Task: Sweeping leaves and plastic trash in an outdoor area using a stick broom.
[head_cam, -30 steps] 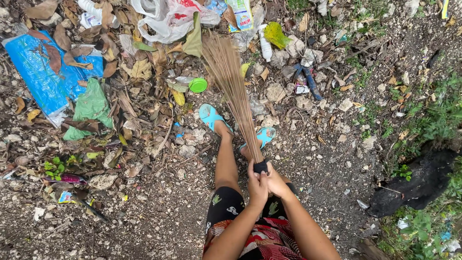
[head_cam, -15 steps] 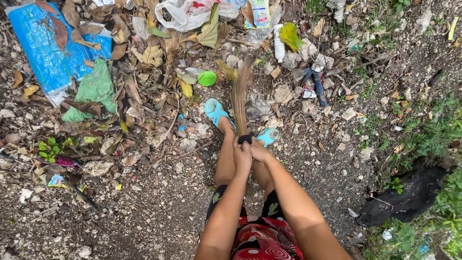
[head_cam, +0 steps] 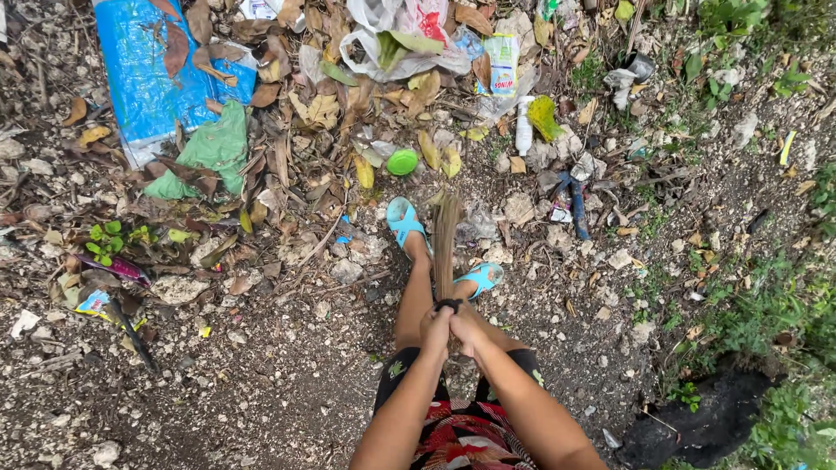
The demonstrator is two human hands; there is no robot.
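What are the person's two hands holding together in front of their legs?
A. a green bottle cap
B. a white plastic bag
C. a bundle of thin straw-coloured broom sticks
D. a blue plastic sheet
C: the left hand and right hand clasp the bound end of a stick broom, whose bristles point down between the turquoise sandals.

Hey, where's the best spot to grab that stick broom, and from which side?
Grip the stick broom at its dark bound end, from above, where the left hand and right hand close on it. The bristles there are gathered tight; they fan loose toward the ground.
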